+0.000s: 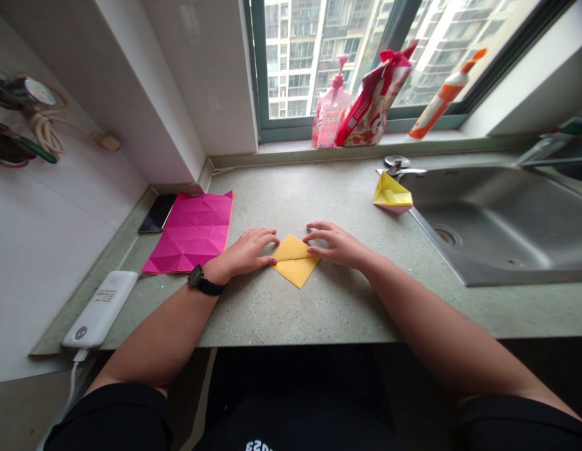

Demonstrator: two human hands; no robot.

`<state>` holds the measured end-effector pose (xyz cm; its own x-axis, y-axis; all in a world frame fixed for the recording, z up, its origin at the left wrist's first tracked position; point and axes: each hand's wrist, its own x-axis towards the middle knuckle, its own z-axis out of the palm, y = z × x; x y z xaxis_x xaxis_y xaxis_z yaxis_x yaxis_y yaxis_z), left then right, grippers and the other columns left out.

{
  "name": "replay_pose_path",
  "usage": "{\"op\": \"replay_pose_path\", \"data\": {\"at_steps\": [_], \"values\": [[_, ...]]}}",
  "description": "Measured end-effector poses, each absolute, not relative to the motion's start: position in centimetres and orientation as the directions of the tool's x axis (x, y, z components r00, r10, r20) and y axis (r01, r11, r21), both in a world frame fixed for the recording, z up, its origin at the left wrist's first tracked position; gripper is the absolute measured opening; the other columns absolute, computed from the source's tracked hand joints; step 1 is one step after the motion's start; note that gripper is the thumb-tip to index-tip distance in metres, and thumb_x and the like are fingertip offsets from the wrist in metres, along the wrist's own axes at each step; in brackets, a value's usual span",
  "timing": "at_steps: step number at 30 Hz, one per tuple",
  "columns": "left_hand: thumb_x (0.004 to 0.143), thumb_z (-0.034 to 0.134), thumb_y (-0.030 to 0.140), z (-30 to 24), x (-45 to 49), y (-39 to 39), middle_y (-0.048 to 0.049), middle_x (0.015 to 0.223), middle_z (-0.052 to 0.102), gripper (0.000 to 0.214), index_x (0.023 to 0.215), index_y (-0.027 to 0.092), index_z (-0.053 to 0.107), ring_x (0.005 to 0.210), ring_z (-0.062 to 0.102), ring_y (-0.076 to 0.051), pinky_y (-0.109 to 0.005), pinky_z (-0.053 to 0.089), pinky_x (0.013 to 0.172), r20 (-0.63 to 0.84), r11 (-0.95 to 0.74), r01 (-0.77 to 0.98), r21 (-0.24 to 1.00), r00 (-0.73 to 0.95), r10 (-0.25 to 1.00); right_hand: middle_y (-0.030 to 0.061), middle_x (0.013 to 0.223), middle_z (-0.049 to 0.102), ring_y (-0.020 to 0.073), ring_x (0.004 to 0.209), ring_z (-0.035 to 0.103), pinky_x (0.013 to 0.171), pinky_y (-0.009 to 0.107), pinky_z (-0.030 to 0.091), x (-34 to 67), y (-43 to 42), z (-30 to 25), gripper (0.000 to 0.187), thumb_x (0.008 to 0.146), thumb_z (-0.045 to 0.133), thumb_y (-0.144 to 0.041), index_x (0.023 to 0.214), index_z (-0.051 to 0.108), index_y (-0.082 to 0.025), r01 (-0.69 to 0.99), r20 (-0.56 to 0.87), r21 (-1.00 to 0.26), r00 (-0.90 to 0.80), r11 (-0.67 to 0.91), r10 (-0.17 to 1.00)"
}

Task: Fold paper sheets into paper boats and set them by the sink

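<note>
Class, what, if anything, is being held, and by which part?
The folded orange-yellow paper lies on the counter, left grip at its left corner, right grip at its right; whether either pinches it cannot be told.

Both arms reach forward, forearms bare. Left forearm (166,332) comes in from 8 o'clock, aimed at about 2. Left wrist (218,272) roughly straight. Left hand (250,252) back up, fingers (266,232) loosely curved, tips toward 2 to 3 o'clock; left thumb (268,260) apart from the index, pointing at 3. Right forearm (422,316) comes in from 4 o'clock, aimed at about 10. Right wrist (366,258) nearly straight. Right hand (340,245) back up, fingers fanned and bent, tips toward 9 to 10; right thumb (314,250) below the index, pointing at 9. Hands near each other, not touching, fingertips facing inward.
</note>
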<state>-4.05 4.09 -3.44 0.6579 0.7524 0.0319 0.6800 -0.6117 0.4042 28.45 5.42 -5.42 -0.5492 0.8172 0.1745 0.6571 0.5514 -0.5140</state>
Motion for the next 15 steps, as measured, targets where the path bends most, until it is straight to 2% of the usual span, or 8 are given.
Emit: {"op": "replay_pose_path", "data": {"at_steps": [3,6,12,15], "values": [[0.096,0.080,0.037,-3.3,-3.9,4.0,-0.0132,0.165,0.056,0.037,0.129,0.024,0.068,0.158,0.046,-0.034,-0.058,0.038,0.130,0.051,-0.613,0.672,0.416,0.655,0.753,0.0087,0.147,0.069,0.0309,0.139,0.064,0.122,0.059,0.048,27.5,5.0,-5.2,0.010,0.096,0.080,-0.032,0.106,0.082,-0.030,0.645,0.174,-0.553,-0.529,0.527,0.831],[0.093,0.082,0.036,-3.2,-3.7,4.0,-0.0145,0.158,0.061,0.041,0.129,0.023,0.067,0.153,0.052,-0.035,-0.057,0.042,0.127,0.082,-0.600,0.668,0.440,0.635,0.768,0.0085,0.143,0.070,0.0287,0.133,0.067,0.119,0.056,0.052,27.0,4.6,-4.6,0.003,0.098,0.076,-0.029,0.097,0.078,-0.028,0.604,0.197,-0.606,-0.516,0.517,0.834],[0.098,0.075,0.038,-2.7,-2.9,3.6,-0.0108,0.134,0.074,0.034,0.127,0.024,0.065,0.125,0.070,-0.031,-0.050,0.055,0.112,0.164,-0.554,0.587,0.591,0.585,0.794,0.0085,0.139,0.070,0.0294,0.132,0.067,0.115,0.057,0.055,26.6,3.5,-3.2,0.006,0.100,0.074,-0.031,0.094,0.074,-0.027,0.437,0.411,-0.642,-0.497,0.630,0.764],[0.097,0.078,0.043,-2.5,-2.7,3.3,-0.0112,0.133,0.074,0.045,0.134,0.024,0.061,0.124,0.072,-0.031,-0.046,0.057,0.107,0.187,-0.511,0.533,0.674,0.547,0.816,0.0080,0.140,0.068,0.0293,0.130,0.068,0.111,0.057,0.059,26.2,2.9,-2.8,0.006,0.100,0.074,-0.030,0.094,0.073,-0.028,0.381,0.512,-0.602,-0.490,0.701,0.706]]}}
